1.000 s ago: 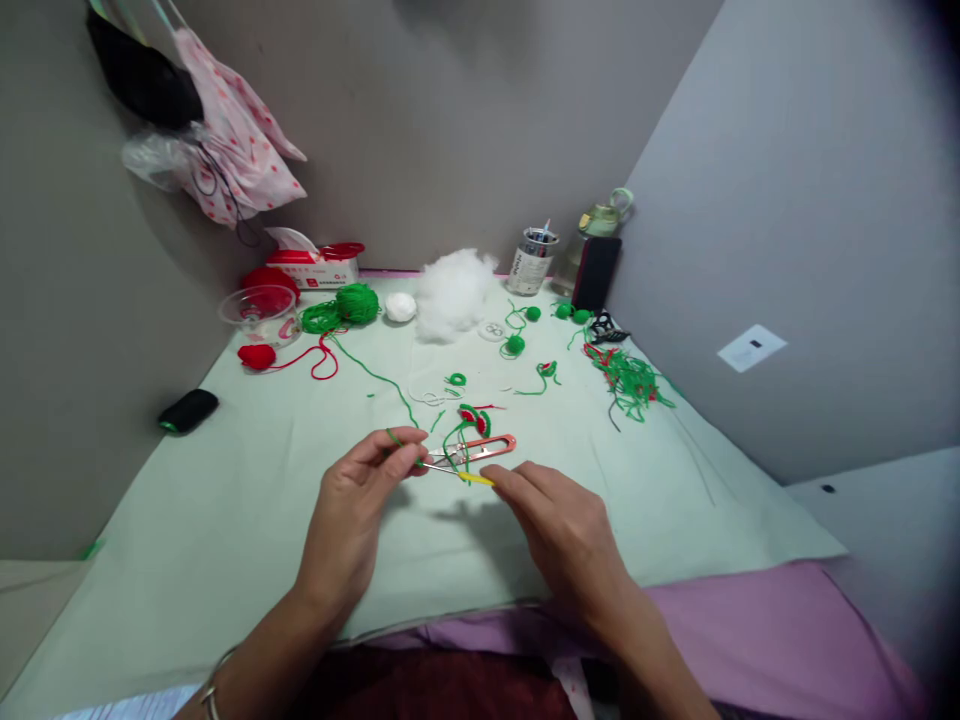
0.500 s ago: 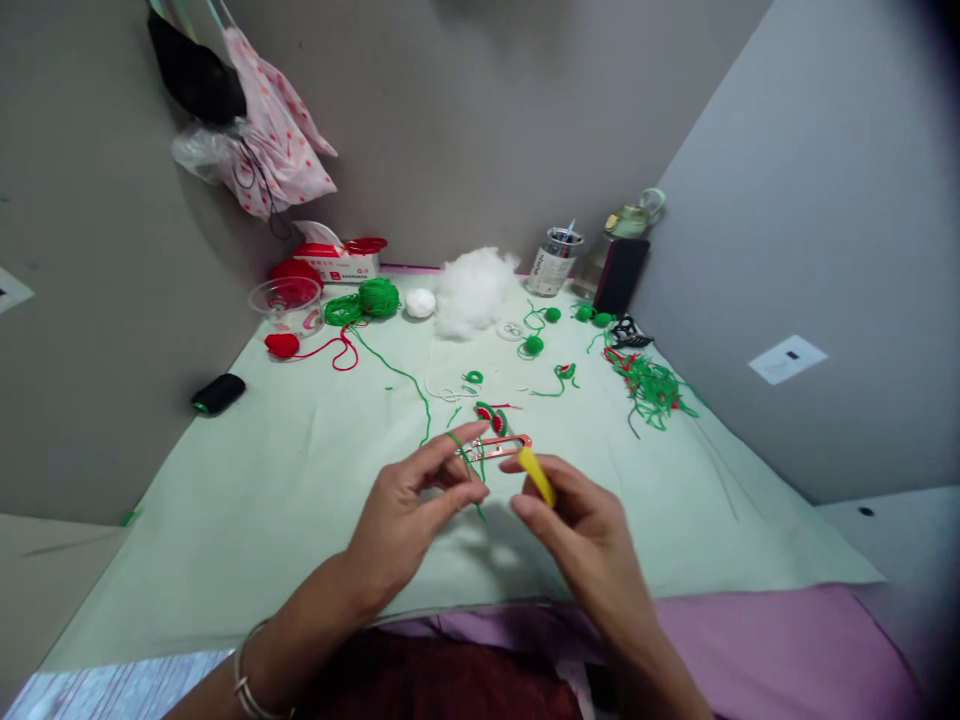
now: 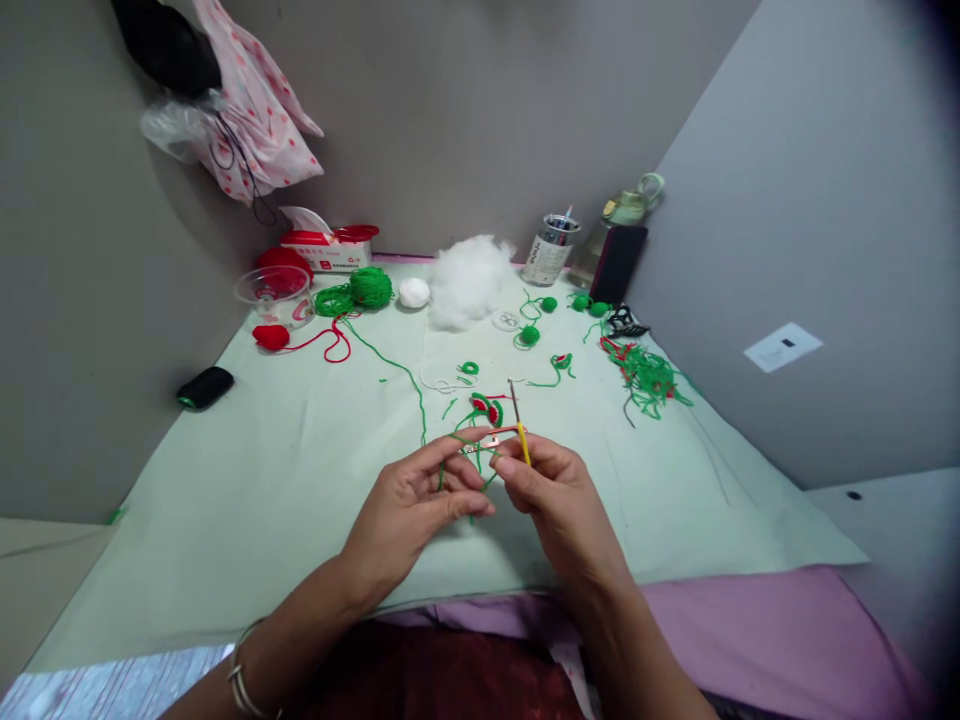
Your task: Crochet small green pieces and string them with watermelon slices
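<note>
Green yarn (image 3: 442, 472) is looped over the raised, curved fingers of my left hand (image 3: 420, 505). In my right hand (image 3: 553, 490) is a crochet hook (image 3: 523, 440) with a yellow handle, its metal tip pointing up and away. The right thumb and index finger also pinch a strand of the green yarn, close to the left fingertips. Just beyond the hands lie small red and green crocheted pieces (image 3: 487, 409) and an orange-handled metal tool (image 3: 510, 431), partly hidden by the fingers.
Across the back stand a tissue box (image 3: 330, 252), green yarn ball (image 3: 372, 287), white stuffing (image 3: 471, 280), a can (image 3: 549, 255) and a bottle (image 3: 626, 208). Tangled green yarn (image 3: 649, 380) lies right; a black case (image 3: 206, 387) lies left.
My right hand has moved left to the yarn and now pinches a strand. The hook has turned upright, tip away from me. The left fingers have shifted slightly, and the view has shifted a little.
</note>
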Demonstrator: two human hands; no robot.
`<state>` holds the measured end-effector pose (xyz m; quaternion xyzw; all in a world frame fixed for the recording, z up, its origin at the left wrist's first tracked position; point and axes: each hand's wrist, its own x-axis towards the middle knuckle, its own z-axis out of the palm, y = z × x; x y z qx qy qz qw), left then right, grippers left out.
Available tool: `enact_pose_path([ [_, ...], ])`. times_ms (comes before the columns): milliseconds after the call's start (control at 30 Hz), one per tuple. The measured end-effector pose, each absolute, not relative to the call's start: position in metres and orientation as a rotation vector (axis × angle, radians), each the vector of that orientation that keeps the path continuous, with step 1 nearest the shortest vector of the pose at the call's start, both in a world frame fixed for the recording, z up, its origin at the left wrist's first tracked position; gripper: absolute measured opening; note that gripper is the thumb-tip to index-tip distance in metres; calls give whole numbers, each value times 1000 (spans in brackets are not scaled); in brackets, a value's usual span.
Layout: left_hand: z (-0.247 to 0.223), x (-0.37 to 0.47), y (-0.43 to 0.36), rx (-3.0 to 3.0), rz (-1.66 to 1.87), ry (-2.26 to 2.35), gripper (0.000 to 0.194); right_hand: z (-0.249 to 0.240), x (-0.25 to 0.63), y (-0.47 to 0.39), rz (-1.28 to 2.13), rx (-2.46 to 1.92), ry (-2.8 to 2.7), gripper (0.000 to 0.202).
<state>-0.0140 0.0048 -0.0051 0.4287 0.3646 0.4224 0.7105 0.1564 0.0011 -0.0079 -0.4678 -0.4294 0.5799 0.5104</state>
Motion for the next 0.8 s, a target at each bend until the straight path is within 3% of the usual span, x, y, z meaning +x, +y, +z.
enact_pose_path([
  [300, -5, -17, 9, 1013, 974, 928, 79, -10, 167, -4, 1181, -1002, -994, 47],
  [567, -1, -13, 8, 908, 982, 851, 85, -2, 163, -20, 935, -867, -1399, 17],
  [800, -1, -16, 8, 891, 990, 841, 78, 5, 162, -24, 774, -945, -1637, 21],
])
